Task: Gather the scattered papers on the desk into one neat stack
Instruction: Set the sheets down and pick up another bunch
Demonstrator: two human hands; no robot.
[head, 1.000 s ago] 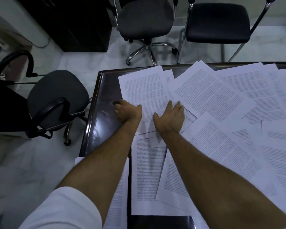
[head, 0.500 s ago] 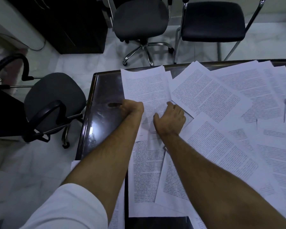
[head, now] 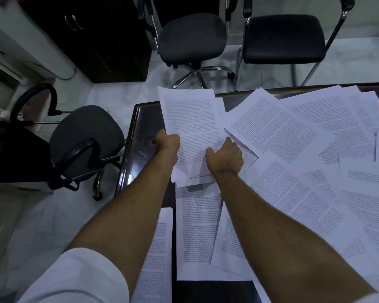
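While both hands clamp the same small sheaf of sheets, the left hand curled round its left edge and the right hand pinching its lower right part, the far end of the sheaf juts past the back edge of the tabletop and looks lifted clear of it. That overhang is the weak point: thin printer paper held only at the near end can droop or fan, and a top sheet could slide off toward the floor by the swivel chair. A few sheets under the top one already sit askew, their corners showing at the near edge, so squaring them will likely need a tap against the wood.

Most of the scattered papers lie loose across the right side, overlapping at all angles, and one sheet hangs at the near left edge, close to slipping. Dragging the forearms across them could sweep some away.

Every page is flat, white and rectangular, dense with fine print. Dark, glossy and slick-looking, with a rounded moulded rim, the tabletop will probably offer the paper little grip.
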